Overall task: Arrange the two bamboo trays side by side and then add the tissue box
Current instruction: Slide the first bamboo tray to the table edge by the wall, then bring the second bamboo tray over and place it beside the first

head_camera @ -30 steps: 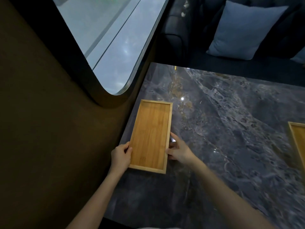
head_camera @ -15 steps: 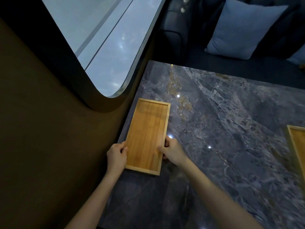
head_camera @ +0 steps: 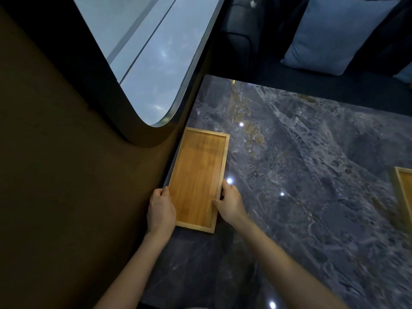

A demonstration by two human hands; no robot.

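Note:
A long, empty bamboo tray [head_camera: 198,175] lies on the dark marble table [head_camera: 301,175], its long side along the table's left edge by the wall. My left hand [head_camera: 161,209] grips the tray's left rim near its close end. My right hand [head_camera: 230,202] grips the right rim opposite. A second bamboo tray [head_camera: 404,192] lies far to the right, cut off by the frame edge. No tissue box is in view.
A brown padded wall [head_camera: 66,175] and a rounded window [head_camera: 151,59] rise directly left of the table. A dark sofa with a blue-grey cushion [head_camera: 334,34] stands beyond the table's far edge.
Both hands have closed on the tray's long rims and slid it left, closer to the wall-side edge of the table. The second tray has not moved.

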